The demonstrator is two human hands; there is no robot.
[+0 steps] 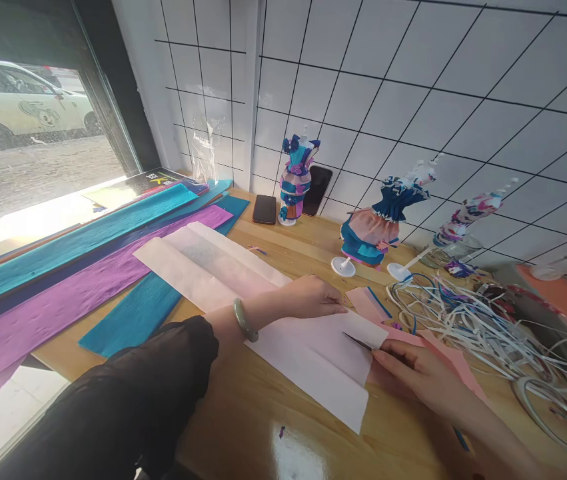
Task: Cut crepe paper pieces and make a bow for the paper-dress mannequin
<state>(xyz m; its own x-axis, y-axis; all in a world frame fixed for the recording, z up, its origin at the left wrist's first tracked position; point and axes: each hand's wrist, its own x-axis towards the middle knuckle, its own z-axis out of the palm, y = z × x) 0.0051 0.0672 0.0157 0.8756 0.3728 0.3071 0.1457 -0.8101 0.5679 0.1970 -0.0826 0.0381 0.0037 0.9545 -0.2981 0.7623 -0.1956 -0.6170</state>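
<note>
A long pale pink paper strip point(308, 373) with fold lines lies slantwise over the wooden table. My left hand point(316, 297), with a green bangle at the wrist, rests at the strip's far edge, fingers pressed together; whether they pinch the paper is hard to see. Close to the strip's right end, my right hand point(408, 363) is closed on scissors point(358, 341), whose dark blades point left over the paper. The handles are hidden in the fingers. Beyond the hands lies a small pink piece point(369, 305) with a blue edge.
Purple point(63, 300) and blue paper strips point(133, 313) cover the left side. Small dress forms point(296, 177) in paper dresses stand at the back by two phones point(264, 209). A tangle of white strips point(463, 333) and a tape roll point(556, 413) lie at right.
</note>
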